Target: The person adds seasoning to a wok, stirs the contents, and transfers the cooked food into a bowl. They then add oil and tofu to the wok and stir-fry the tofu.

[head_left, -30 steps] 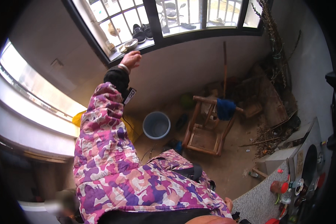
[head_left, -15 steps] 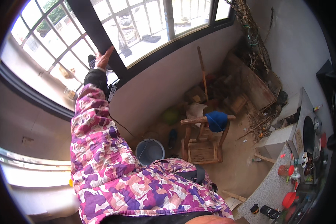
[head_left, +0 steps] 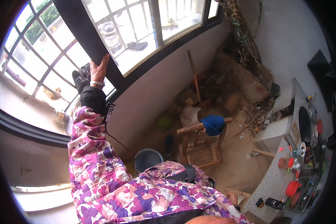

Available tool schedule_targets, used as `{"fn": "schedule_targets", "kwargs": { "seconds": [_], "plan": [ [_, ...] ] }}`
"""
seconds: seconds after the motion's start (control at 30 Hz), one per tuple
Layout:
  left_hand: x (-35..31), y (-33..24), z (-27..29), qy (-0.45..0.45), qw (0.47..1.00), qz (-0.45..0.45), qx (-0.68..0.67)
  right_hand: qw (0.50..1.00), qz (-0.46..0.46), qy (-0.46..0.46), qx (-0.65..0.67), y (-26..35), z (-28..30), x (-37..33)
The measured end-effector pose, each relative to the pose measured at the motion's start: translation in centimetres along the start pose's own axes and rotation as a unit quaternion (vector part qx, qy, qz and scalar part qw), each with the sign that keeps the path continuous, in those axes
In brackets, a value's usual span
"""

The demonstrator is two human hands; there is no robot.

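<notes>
My left hand is at the edge of the dark window frame, its fingers closed about the upright bar. A pair of dark shoes rests just behind that hand, by the bars outside. The sleeve of my pink and purple patterned jacket runs from the lower edge up to the window. Only a small part of my right hand shows, low beside the jacket and near a wooden strip; its fingers cannot be made out.
A grey bucket stands on the floor below the window. Beyond it is a wooden chair with a blue cloth over its back. Jars and lids crowd the speckled counter at right. Dry branches lean in the corner.
My view has shifted slightly. The left hand stays at the window frame, with more of the shoes now showing behind it. Part of my right hand has come into view at the lower right.
</notes>
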State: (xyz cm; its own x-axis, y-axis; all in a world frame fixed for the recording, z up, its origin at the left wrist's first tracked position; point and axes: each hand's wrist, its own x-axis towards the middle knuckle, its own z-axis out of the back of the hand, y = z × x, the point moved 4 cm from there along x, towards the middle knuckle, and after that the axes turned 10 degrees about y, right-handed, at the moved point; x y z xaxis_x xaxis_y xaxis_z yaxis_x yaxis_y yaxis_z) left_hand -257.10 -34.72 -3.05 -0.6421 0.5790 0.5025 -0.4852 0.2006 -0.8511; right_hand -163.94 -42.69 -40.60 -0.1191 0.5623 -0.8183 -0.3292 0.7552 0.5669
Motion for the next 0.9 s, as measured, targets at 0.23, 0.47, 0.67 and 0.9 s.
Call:
{"fn": "schedule_targets", "kwargs": {
  "seconds": [0.23,0.47,0.67,0.9],
  "plan": [
    [2.6,1.3,-4.2,-0.008,0.996,-0.041,0.084,0.993,0.008,0.028,0.114,2.3,-8.3,-1.1],
    [7.1,7.1,-7.9,-0.053,0.984,0.047,0.162,0.990,-0.014,-0.019,0.142,-10.0,-9.4,-4.7],
    [8.1,7.9,-10.0,-0.040,0.994,-0.010,0.101,0.980,-0.059,-0.043,0.187,-15.2,-14.6,-4.2],
    [9.0,8.2,-12.0,-0.041,0.988,-0.015,0.147,0.997,0.008,-0.029,0.070,-12.8,-19.9,-6.5]
  ]
}}
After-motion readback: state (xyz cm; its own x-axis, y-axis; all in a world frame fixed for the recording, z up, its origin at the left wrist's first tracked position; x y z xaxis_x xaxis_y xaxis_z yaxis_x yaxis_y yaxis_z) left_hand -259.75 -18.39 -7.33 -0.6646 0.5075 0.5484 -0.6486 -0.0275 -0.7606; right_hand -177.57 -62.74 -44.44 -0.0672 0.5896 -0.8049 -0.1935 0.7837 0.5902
